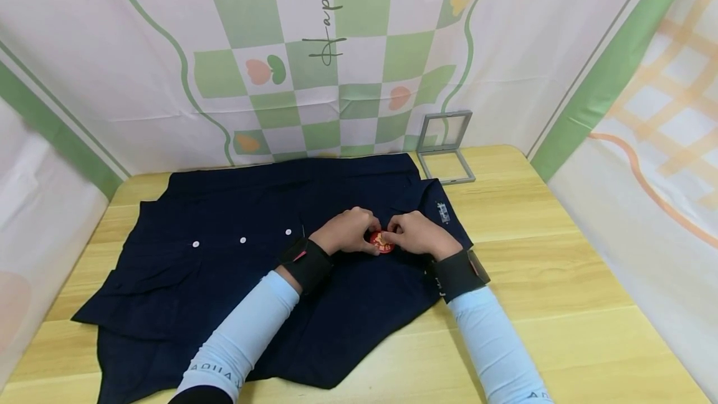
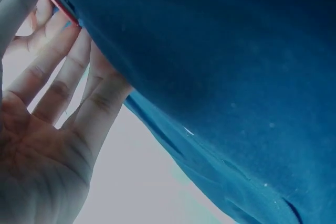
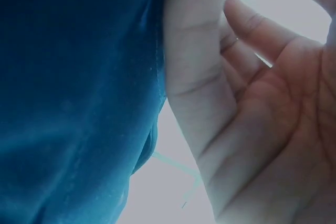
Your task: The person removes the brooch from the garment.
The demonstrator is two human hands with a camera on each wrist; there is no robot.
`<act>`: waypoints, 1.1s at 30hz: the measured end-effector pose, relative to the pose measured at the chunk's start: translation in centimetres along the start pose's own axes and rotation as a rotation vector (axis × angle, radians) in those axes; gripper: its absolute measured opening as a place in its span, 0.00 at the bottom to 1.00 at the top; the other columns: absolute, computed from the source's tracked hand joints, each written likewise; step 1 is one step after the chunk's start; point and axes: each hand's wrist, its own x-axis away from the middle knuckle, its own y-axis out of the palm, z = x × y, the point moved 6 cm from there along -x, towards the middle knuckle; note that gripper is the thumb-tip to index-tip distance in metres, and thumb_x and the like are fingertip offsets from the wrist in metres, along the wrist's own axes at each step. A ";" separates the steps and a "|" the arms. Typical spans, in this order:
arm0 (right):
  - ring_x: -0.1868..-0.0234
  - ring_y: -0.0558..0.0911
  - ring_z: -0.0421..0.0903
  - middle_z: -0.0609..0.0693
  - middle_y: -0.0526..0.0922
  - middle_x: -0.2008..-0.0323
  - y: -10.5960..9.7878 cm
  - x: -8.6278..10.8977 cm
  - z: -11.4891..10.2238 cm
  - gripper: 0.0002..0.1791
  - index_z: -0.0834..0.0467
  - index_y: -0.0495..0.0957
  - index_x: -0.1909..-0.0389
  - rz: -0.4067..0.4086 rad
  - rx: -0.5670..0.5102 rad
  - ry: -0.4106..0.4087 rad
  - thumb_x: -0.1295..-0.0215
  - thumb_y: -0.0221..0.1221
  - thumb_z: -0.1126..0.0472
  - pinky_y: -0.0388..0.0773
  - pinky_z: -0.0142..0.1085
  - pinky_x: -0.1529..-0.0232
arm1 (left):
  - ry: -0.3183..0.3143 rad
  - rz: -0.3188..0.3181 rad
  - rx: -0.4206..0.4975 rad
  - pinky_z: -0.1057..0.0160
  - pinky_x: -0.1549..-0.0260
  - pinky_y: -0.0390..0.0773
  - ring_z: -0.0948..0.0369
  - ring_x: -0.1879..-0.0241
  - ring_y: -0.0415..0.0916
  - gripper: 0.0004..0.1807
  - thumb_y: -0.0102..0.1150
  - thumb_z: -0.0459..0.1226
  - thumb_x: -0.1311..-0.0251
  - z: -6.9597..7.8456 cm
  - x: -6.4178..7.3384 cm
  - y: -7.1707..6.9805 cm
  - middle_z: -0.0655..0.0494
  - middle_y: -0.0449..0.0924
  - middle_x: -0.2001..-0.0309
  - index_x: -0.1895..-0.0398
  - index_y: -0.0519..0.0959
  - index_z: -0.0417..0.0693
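Note:
A round red badge [image 1: 382, 242] with a gold design lies over the dark navy shirt [image 1: 235, 298], between my two hands. On its left side, my left hand [image 1: 349, 230] pinches the badge with thumb and fingers. The right hand [image 1: 419, 234] grips the opposite edge, its thumb over the badge's face. In the left wrist view, the badge shows as a thin red rim [image 2: 62, 6] by the fingertips, against the cloth. The right wrist view has the right hand [image 3: 252, 108] beside the fabric, with the badge hidden there.
The shirt is spread across the wooden table [image 1: 561, 304], with several white buttons [image 1: 243, 240] in a row. A small silvery patch [image 1: 443, 212] sits near its right end. Behind it, an open grey frame [image 1: 449, 167] leans by the patterned curtain [image 1: 359, 24].

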 end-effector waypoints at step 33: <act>0.80 0.77 0.38 0.48 0.81 0.78 0.4 -0.2 0.1 0.06 0.61 0.80 0.63 -0.002 -0.022 -0.017 0.30 0.59 0.62 0.73 0.30 0.76 | -0.055 -0.002 -0.184 0.61 0.60 0.80 0.59 0.60 0.77 0.29 0.74 0.54 0.50 0.6 0.0 0.5 0.51 0.74 0.53 0.47 0.82 0.50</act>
